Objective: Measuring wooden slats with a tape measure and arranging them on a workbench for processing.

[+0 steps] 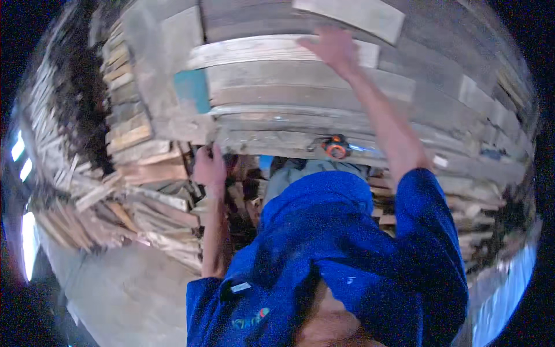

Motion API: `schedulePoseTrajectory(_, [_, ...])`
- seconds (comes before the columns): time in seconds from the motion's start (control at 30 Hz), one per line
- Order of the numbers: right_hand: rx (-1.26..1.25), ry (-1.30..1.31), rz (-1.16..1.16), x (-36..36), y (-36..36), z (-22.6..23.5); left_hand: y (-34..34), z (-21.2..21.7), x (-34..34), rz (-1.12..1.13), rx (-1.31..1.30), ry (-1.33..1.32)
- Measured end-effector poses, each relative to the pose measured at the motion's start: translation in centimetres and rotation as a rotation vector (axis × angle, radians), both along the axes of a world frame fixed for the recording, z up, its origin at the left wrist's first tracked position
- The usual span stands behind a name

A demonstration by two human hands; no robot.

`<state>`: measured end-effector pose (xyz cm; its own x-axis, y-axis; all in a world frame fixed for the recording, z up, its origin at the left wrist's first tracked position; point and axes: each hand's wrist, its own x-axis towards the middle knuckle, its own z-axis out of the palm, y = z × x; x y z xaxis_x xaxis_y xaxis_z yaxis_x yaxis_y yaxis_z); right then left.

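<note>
My right hand (336, 51) is stretched far forward over a pale whitish board (254, 51), its thumb apart from the blurred fingers. Whether it touches the board I cannot tell. My left hand (209, 168) is at the near left edge of the wooden surface, fingers curled; a small dark spot shows between the fingertips, too unclear to name. Close in front of my body lies an orange and black tape measure (335, 147) on the near planks (260, 140). A teal piece (192, 91) sits at the pale board's left end.
Another light board (355, 17) lies at the far side. Stacked wood offcuts (130, 110) line the left, and loose scrap sticks (156, 211) are piled lower left beside a grey floor (127, 283). A blue object (361, 149) lies right of the tape measure.
</note>
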<state>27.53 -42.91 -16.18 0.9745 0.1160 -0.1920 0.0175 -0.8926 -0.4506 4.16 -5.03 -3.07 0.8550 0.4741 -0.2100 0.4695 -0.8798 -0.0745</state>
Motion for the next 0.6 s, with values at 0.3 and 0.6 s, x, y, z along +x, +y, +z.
schedulePoseTrajectory(0.3, [0.008,0.047,0.031,0.8,0.2,-0.3,1.4,-1.3,-1.2,-0.147,0.039,-0.119])
schedulePoseTrajectory(0.6, [0.026,-0.034,0.017,1.0,0.5,-1.1,1.2,-1.1,-1.1,-0.229,0.075,-0.201])
